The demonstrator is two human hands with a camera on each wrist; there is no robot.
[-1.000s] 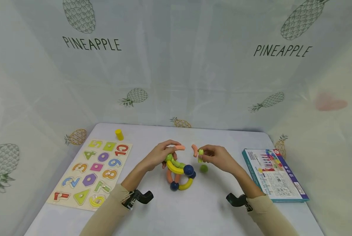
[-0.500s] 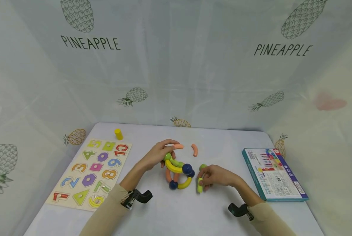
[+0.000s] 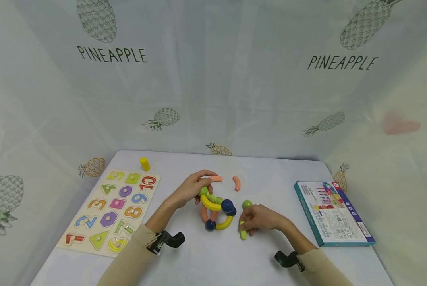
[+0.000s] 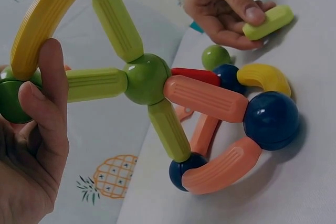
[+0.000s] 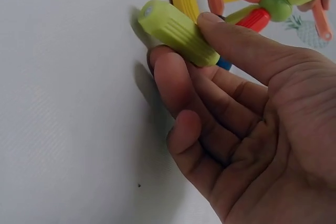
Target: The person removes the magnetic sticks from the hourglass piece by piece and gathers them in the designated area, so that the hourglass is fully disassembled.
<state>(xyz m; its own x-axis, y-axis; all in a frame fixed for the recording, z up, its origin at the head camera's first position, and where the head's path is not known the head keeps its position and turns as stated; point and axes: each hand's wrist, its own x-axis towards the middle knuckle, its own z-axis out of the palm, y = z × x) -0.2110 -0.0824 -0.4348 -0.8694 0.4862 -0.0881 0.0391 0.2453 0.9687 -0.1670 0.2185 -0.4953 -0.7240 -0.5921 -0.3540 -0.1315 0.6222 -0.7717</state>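
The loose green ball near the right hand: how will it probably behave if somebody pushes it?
The green ball would probably roll easily, being round on a flat-looking white tabletop. Its glossy surface suggests it may be slightly slippery.

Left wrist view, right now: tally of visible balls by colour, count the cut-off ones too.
Green balls: 3, one of them loose from the build
Blue balls: 4, one cut off at the top edge
Total: 7

number board [image 3: 111, 211] left; flat box [image 3: 334, 213] right; pineapple-print cloth [image 3: 213, 83] behind table [image 3: 227, 258]
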